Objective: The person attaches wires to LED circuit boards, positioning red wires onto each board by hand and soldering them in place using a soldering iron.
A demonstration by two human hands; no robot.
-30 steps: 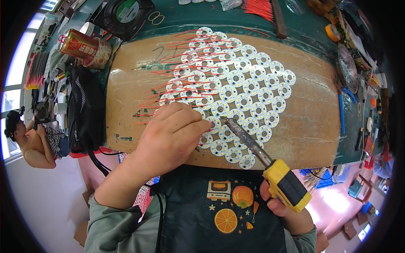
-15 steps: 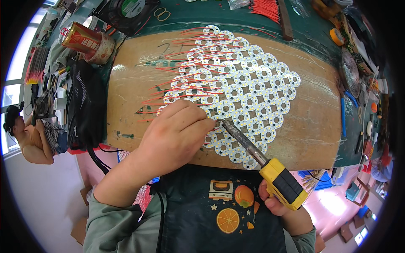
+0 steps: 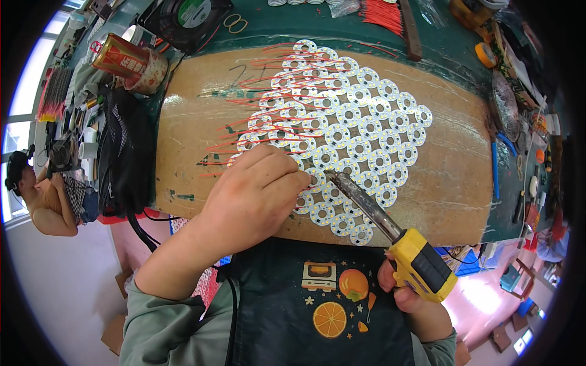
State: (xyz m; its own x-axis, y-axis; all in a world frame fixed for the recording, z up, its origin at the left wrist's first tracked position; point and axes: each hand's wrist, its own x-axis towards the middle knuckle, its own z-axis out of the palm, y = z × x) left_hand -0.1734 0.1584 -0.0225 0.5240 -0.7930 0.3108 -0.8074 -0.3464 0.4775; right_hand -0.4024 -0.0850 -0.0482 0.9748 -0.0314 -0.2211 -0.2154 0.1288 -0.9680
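Observation:
A sheet of round white ring-shaped LED boards point(image 3: 359, 148) lies on the brown board, with thin red wires point(image 3: 244, 116) running left from many of the rings on its left side. My left hand point(image 3: 253, 195) rests over the sheet's lower left edge, thumb and fingers pinched together. A speck of red at the fingertips looks like a red wire, mostly hidden by the hand. My right hand point(image 3: 397, 287) grips a yellow-and-black soldering gun point(image 3: 421, 262) from below. Its dark tip points up and left, just right of my left fingertips, over the rings.
The brown board point(image 3: 452, 201) lies on a green table. At the back are a black fan point(image 3: 186, 15), a bundle of red wires point(image 3: 381, 17) and a dark bar point(image 3: 410, 30). A can point(image 3: 121, 58) in a cup stands left, beside a black bag point(image 3: 122, 152). Another person sits far left.
The soldering gun has moved to the right, its tip drawing away from the ring by my left fingertips. My left hand stays in place, and the sheet has shifted very slightly left.

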